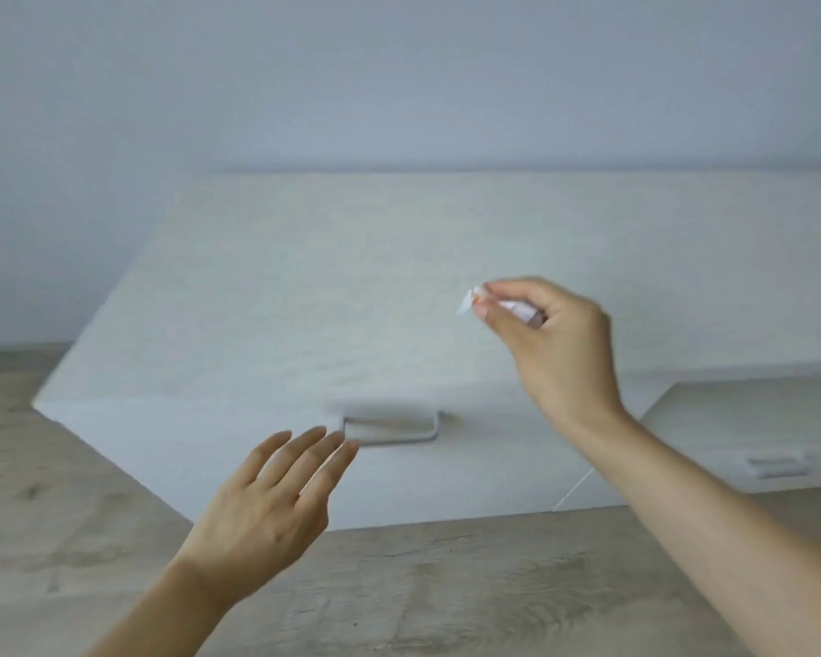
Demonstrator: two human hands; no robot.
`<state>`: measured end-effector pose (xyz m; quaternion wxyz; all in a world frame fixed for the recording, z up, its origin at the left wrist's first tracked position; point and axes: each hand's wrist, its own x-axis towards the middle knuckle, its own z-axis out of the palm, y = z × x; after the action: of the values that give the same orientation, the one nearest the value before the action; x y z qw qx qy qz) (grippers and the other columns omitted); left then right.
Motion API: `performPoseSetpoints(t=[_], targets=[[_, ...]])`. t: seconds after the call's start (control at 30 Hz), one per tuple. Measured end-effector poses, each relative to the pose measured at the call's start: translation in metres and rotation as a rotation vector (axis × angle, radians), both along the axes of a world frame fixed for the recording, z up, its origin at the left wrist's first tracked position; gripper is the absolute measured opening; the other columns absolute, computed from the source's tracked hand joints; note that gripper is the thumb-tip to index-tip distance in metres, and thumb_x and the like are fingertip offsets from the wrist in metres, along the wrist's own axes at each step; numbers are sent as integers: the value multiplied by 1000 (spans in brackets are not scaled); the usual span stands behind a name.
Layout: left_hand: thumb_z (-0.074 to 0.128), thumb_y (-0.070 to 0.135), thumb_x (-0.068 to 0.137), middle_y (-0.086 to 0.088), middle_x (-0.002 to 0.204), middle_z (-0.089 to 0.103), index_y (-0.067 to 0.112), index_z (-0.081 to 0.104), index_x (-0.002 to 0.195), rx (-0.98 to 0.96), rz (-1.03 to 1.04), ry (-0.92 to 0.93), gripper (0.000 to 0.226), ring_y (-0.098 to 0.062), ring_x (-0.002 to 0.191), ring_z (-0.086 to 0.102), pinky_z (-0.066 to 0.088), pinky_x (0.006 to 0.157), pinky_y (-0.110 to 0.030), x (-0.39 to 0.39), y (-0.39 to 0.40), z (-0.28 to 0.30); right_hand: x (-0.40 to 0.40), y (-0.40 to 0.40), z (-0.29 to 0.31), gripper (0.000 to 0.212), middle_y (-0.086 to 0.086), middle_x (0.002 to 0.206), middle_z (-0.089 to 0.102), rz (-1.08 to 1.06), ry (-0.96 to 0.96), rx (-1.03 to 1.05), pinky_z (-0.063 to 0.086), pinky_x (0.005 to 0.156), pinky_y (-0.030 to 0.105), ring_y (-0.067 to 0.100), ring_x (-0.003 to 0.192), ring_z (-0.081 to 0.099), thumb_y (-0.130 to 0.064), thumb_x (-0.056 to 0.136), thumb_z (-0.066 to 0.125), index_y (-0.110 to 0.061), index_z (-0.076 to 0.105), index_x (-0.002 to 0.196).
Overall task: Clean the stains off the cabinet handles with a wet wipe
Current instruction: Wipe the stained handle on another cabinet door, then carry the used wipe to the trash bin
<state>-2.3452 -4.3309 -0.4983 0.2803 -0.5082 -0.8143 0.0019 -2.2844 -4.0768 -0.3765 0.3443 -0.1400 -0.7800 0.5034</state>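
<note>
Left hand (261, 505): fingers extended, slightly spread, tips beside cabinet handle (392, 431) | right hand (548, 343): white wipe (470, 302) is pinched between thumb and fingertips above cabinet (304, 301)

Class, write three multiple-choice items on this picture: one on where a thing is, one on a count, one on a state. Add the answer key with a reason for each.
1. Where is the wipe?
A. on the floor
B. pinched in the right hand above the cabinet top
C. draped over a handle

2. How many cabinet handles show?
A. one
B. two
C. four

3. What state is the left hand in?
A. open, fingers stretched out
C. clenched in a fist
B. gripping the wipe

Key: 1 B, its white corner sticks out between the fingertips over the cabinet. 2 B, the near handle and a second handle on the lower unit to the right. 3 A, its fingers are spread flat with tips just left of the near handle, holding nothing.
</note>
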Motion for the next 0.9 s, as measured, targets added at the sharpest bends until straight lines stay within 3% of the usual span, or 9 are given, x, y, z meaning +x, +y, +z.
performPoseSetpoints(t=[0.2,0.27,0.33,0.4,0.5,0.7,0.77,0.83,0.9], targets=[[38,17,81,-14,111,64,3,56,115,-36,122,-160,41,-30,97,63,35,93,-39,-17,47,167,8,47,126,4,-7,84,73,-68,-274,-22,43,67,0,-8,78,64,-12,85,74,-10,74,88],[58,17,74,-15,104,66,2,66,103,-72,139,-165,34,-30,88,66,35,88,-36,-23,68,236,19,68,185,4,-4,88,73,-104,-352,24,43,68,3,4,85,66,-13,85,73,-11,73,89],[84,15,52,-13,95,68,3,71,92,-118,178,-221,44,-29,80,68,44,84,-36,-25,90,292,28,86,231,5,-1,90,72,-145,-405,90,46,71,11,10,87,66,-13,87,72,-9,71,91],[90,16,41,-10,88,68,5,72,86,-135,159,-262,50,-28,74,68,55,71,-34,-24,116,357,43,111,284,7,2,92,70,-175,-456,151,50,76,24,15,88,66,-14,88,70,-8,70,92],[91,17,41,-10,86,69,6,72,86,-156,121,-259,50,-27,72,68,57,67,-36,-11,157,436,72,149,352,5,2,95,67,-201,-541,303,52,79,32,17,90,64,-15,90,68,-10,68,92],[90,14,46,-12,93,69,6,72,91,-124,13,-162,49,-30,79,68,56,72,-39,28,257,543,152,231,434,6,7,101,66,-335,-521,394,52,81,36,21,92,62,-13,92,64,-9,67,94],[84,15,63,-15,109,67,5,69,105,-128,0,-155,46,-32,95,65,52,85,-39,50,294,567,183,257,453,6,7,100,66,-380,-501,399,52,82,37,22,91,62,-14,92,64,-9,67,93],[60,21,90,-13,138,48,8,51,133,-142,-16,-170,45,-31,125,47,33,107,-37,75,335,583,213,282,471,6,6,97,66,-424,-474,403,52,81,37,23,90,62,-16,92,65,-10,67,92],[41,26,100,-7,150,31,13,33,145,-162,-34,-161,48,-25,137,30,17,113,-33,101,376,597,242,306,486,6,3,92,65,-488,-418,366,52,79,35,22,88,62,-17,90,68,-11,68,90]])
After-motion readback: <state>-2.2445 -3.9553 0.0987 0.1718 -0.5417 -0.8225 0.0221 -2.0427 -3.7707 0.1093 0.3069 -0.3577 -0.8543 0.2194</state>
